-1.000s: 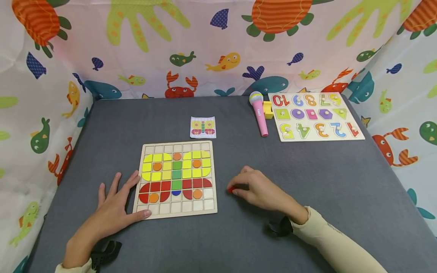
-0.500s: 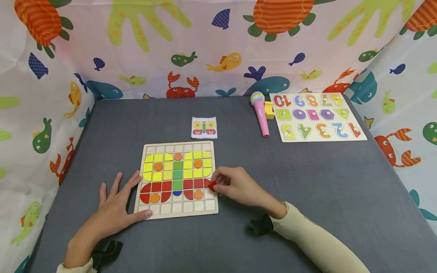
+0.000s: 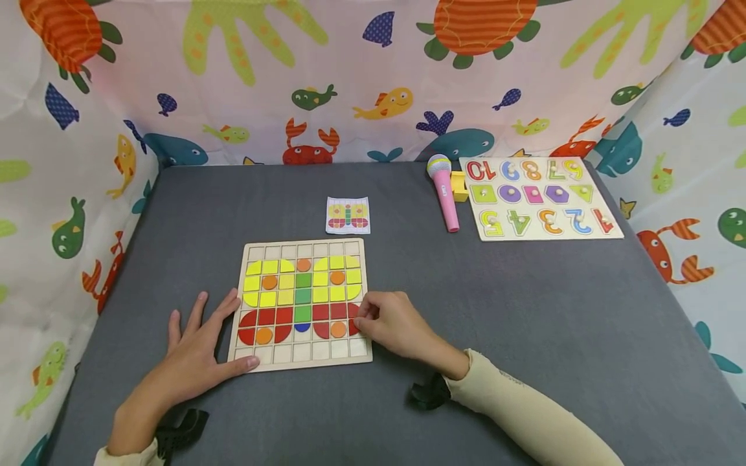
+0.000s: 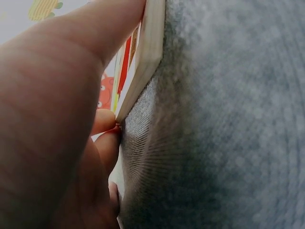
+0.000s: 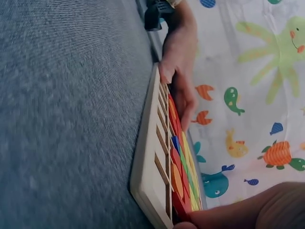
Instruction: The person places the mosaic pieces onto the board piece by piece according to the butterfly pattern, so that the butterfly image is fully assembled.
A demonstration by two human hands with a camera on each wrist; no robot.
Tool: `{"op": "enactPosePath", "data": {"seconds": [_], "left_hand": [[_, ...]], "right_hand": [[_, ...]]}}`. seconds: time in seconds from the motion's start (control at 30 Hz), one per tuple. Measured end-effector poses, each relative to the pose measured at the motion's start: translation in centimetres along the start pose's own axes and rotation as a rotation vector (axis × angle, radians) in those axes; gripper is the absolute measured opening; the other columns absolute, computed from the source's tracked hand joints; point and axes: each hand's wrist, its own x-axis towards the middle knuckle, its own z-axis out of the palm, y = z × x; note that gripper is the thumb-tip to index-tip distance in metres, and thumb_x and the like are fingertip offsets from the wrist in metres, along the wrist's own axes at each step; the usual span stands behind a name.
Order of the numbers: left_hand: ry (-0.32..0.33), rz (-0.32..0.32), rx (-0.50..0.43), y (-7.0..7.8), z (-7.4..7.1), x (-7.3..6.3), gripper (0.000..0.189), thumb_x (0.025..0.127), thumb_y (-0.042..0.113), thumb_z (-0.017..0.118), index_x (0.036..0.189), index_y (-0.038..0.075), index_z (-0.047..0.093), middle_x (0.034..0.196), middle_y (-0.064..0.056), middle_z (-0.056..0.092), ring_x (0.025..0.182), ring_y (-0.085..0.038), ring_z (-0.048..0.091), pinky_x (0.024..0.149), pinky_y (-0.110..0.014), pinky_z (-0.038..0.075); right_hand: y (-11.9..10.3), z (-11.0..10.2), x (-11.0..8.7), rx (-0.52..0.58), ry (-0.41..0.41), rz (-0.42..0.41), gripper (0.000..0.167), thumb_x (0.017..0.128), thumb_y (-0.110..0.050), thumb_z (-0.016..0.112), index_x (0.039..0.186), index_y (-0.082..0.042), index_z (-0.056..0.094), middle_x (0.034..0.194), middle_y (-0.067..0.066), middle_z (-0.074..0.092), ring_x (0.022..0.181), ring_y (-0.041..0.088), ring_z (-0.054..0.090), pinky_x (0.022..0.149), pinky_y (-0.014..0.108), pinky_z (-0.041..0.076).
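A wooden grid board (image 3: 291, 356) lies on the table, with yellow, red, green, orange and blue tiles set in a butterfly shape. My left hand (image 3: 195, 356) rests at the board's left edge, fingers spread, with its thumb on the lower left corner. At the right edge my right hand (image 3: 396, 323) pinches a red tile (image 3: 353, 329) over a cell beside an orange round tile (image 3: 338, 329). The fingertips partly cover that red tile. In the right wrist view, the thumb reaches the near end of the board (image 5: 145, 183).
Behind the board lies a small picture card (image 3: 348, 216) with a butterfly pattern. Farther right are a pink toy microphone (image 3: 445, 194), a yellow block (image 3: 458, 187) and a number-and-shape puzzle board (image 3: 542, 200). A sea-animal printed cloth (image 3: 245, 103) surrounds the grey table.
My right hand has moved left from the bare table to the board, carrying the red tile to a cell at its right side. The left hand has stayed in place.
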Motion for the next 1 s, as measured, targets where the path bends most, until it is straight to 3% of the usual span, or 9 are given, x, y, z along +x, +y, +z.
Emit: {"op": "enactPosePath", "data": {"seconds": [0.2, 0.53, 0.73, 0.9, 1.0], "left_hand": [[-0.009, -0.004, 0.004, 0.0, 0.0, -0.3, 0.125, 0.081, 0.072, 0.083, 0.172, 0.012, 0.02, 0.177, -0.018, 0.014, 0.159, -0.052, -0.009, 0.113, -0.074, -0.024], [-0.009, 0.007, 0.006, 0.1, -0.4, -0.3, 0.125, 0.081, 0.07, 0.083, 0.171, 0.011, 0.02, 0.177, -0.018, 0.014, 0.159, -0.052, -0.009, 0.114, -0.074, -0.023], [-0.034, -0.011, -0.009, 0.2, -1.0, -0.1, 0.119, 0.085, 0.068, 0.081, 0.171, 0.011, 0.022, 0.176, -0.021, 0.017, 0.158, -0.055, -0.006, 0.113, -0.078, -0.019], [-0.033, -0.008, -0.024, 0.4, -2.4, 0.0, 0.102, 0.092, 0.061, 0.079, 0.167, 0.009, 0.032, 0.171, -0.028, 0.025, 0.156, -0.059, 0.006, 0.115, -0.082, -0.007], [-0.008, -0.002, -0.003, 0.5, -3.7, 0.2, 0.093, 0.097, 0.056, 0.076, 0.164, 0.004, 0.037, 0.168, -0.032, 0.031, 0.155, -0.058, 0.015, 0.117, -0.082, 0.007]], "right_hand": [[-0.9, 1.0, -0.4, -0.104, 0.05, -0.018, 0.023, 0.093, -0.001, 0.077, 0.077, -0.012, 0.065, 0.062, -0.009, 0.055, 0.051, 0.003, 0.044, 0.048, 0.022, 0.037], [-1.6, 0.9, -0.4, -0.156, 0.026, -0.038, 0.023, 0.093, -0.002, 0.077, 0.078, -0.012, 0.064, 0.062, -0.008, 0.052, 0.052, 0.005, 0.045, 0.049, 0.023, 0.037], [-1.3, 0.8, -0.5, -0.033, 0.034, -0.003, 0.016, 0.095, -0.002, 0.074, 0.082, -0.01, 0.07, 0.064, -0.009, 0.058, 0.052, 0.004, 0.05, 0.049, 0.023, 0.042], [-0.4, 0.2, -1.1, 0.123, 0.002, 0.038, 0.011, 0.1, -0.006, 0.071, 0.09, -0.009, 0.072, 0.069, -0.007, 0.064, 0.054, 0.007, 0.057, 0.048, 0.026, 0.047], [0.2, -1.0, -1.2, 0.076, 0.05, 0.01, 0.009, 0.101, -0.008, 0.07, 0.093, -0.009, 0.075, 0.074, -0.007, 0.066, 0.06, 0.008, 0.059, 0.054, 0.028, 0.05]]}}
